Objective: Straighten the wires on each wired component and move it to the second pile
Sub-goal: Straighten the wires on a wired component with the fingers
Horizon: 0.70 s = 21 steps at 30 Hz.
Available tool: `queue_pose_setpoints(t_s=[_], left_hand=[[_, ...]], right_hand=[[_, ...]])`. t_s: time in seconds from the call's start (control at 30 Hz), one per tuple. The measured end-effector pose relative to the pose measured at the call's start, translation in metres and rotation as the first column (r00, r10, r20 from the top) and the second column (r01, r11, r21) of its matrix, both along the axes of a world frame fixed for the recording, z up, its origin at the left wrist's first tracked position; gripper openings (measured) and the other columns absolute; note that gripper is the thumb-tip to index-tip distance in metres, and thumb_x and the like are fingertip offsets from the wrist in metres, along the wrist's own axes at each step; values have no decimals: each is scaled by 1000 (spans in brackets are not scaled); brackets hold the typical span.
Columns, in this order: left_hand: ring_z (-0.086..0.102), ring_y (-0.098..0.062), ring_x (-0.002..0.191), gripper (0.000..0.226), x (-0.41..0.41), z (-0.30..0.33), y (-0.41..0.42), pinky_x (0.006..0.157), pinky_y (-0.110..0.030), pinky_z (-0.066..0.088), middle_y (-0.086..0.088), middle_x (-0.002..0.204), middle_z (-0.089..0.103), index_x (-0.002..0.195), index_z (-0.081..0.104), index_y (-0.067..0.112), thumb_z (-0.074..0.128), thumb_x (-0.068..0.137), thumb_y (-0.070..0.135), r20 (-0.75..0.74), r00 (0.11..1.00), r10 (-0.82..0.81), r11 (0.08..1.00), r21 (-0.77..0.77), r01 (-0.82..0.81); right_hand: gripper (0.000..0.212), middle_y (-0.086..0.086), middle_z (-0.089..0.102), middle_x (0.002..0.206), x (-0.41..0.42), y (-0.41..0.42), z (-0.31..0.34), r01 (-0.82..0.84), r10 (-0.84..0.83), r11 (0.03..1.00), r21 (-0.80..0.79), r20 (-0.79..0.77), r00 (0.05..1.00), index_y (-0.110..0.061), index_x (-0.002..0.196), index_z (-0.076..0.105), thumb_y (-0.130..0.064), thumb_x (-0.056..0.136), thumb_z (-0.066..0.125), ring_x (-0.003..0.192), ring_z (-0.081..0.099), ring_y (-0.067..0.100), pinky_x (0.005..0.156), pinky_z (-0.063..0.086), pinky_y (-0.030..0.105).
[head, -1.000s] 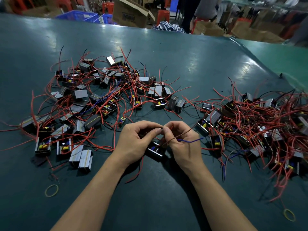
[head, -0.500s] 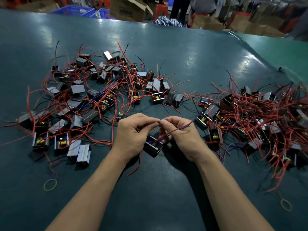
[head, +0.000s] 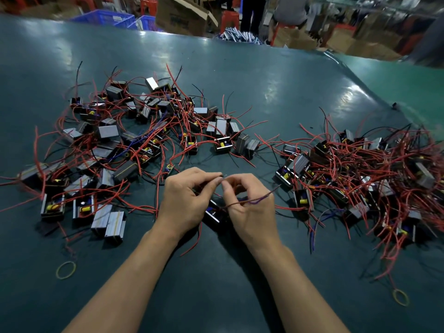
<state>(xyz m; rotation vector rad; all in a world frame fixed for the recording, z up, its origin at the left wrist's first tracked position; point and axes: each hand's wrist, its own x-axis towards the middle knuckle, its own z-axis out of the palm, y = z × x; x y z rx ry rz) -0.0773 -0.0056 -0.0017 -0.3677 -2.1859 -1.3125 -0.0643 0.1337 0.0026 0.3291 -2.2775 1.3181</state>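
At lower centre of the frame, over a dark green table point(head: 240, 296), your two hands meet above one wired component point(head: 214, 213), a small black block that sits between and just beneath them. Your left hand point(head: 185, 200) curls its thumb and forefinger into a pinch at the fingertips; your right hand point(head: 249, 207) answers with its own pinch, the two sets of fingertips almost touching. What sits in that pinch is too fine to see clearly, though it looks to be a lead end. A thin wire point(head: 254, 200), red running to blue, crosses the back of your right hand and trails toward the right.

The block looks compact and dense for its size, and rigid, so it should bear a firm hold on its flat sides. The leads are the soft part: thin, springy, likely to kink if bent sharply and to strain at the root where they enter the body. Judged from this, steady the body and draw each lead between thumb and finger from root to tip.

One pile point(head: 134, 140) spreads across the left and upper centre; another point(head: 360, 176), more densely tangled, fills the right. Loose leads there could snag on yours as you set it down.
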Motion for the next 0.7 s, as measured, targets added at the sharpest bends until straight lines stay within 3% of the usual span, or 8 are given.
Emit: queue_pose_setpoints(t_s=[0.07, 0.17, 0.3, 0.43, 0.5, 0.57, 0.63, 0.7], left_hand=[[67, -6, 77, 9, 0, 0, -1, 71, -20, 50, 5, 83, 72, 92, 78, 12, 75, 84, 10, 22, 1000, 2, 999, 47, -3], [67, -9, 76, 9, 0, -1, -1, 70, -19, 49, 8, 83, 72, 92, 78, 14, 75, 84, 11, 49, 999, -5, 995, 101, 0], [65, -10, 74, 10, -3, -1, -1, 67, -19, 47, 7, 82, 71, 92, 78, 14, 74, 84, 10, 35, 999, -7, 995, 103, 4], [64, -10, 74, 10, 0, 0, 1, 69, -17, 46, 1, 81, 70, 93, 78, 8, 74, 84, 8, -19, 999, -26, 1000, 6, 26], [64, -11, 73, 9, 0, 2, 3, 70, -17, 46, 0, 80, 70, 91, 78, 6, 74, 83, 7, -24, 1000, -19, 1000, -16, 18], [59, -7, 69, 5, -1, 2, 2, 68, -15, 44, 2, 77, 67, 85, 76, 2, 72, 83, 5, -33, 999, -5, 1000, -21, 5], [55, -8, 66, 8, 0, 2, -1, 63, -19, 43, 2, 73, 62, 76, 72, 0, 66, 80, -1, -52, 999, -4, 999, -54, 1], [59, -14, 68, 12, 1, 2, -3, 62, -26, 47, -2, 75, 65, 79, 72, 0, 61, 78, -3, -43, 999, 7, 997, -78, -10]], right_hand=[[30, 1, 63, 101, 4, 16, 6, -115, 114, 993, 8, 88, 990, -15, 107, 65, -4, 82, 74, 82, 59, 6, 67, 48, 14], [62, -3, 62, 117, 11, 48, 25, -151, 226, 960, -237, 333, 915, -30, 124, 56, -2, 75, 81, 103, 60, 7, 77, 51, 18], [42, 4, 74, 106, 11, 81, 72, -122, 378, 807, -578, 346, 859, -16, 107, 69, -19, 66, 79, 102, 66, 14, 86, 52, 25], [19, -13, 73, 86, -1, 71, 117, 37, -22, 982, -187, 80, 997, -26, 93, 72, -9, 88, 69, 79, 68, 1, 79, 52, 20], [15, -17, 71, 82, -5, 42, 129, -95, 94, 993, -70, -28, 995, -26, 94, 72, -14, 87, 68, 72, 66, 0, 69, 53, 17], [14, -11, 71, 87, -9, 10, 117, -221, 214, 970, 105, 80, 974, -19, 99, 74, -15, 86, 69, 74, 64, 6, 72, 54, 24], [19, 0, 71, 104, -11, -12, 88, -218, 153, 924, 316, 217, 964, -13, 106, 72, -16, 88, 68, 86, 62, 14, 86, 49, 28], [17, 2, 72, 105, -10, -15, 58, -136, 67, 956, 260, 258, 964, -12, 105, 72, -18, 91, 66, 91, 64, 15, 86, 48, 25]])
